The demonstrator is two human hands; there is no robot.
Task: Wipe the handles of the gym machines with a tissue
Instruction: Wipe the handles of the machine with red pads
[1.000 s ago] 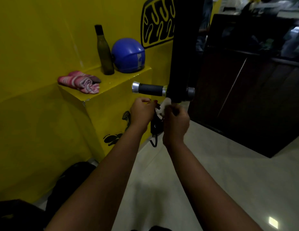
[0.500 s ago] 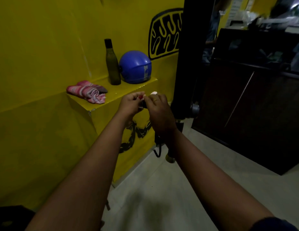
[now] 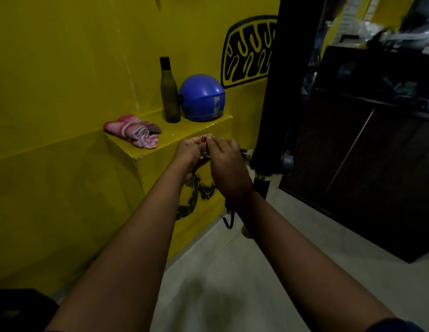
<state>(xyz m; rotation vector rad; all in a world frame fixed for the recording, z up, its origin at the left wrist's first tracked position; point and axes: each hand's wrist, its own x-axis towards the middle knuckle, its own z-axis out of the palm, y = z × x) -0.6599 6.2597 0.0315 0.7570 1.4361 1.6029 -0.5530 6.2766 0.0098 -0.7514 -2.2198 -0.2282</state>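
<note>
Both hands have closed on the stiff handle [image 3: 246, 154], right hand [image 3: 226, 164] wrapping its grip, left hand [image 3: 188, 152] pinching its end, flimsy tissue hidden.

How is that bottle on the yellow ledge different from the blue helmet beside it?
The bottle is tall, slim and dark olive; the helmet is round, wide and bright blue. The bottle stands higher than the helmet. Both sit on the yellow ledge, side by side.
</note>
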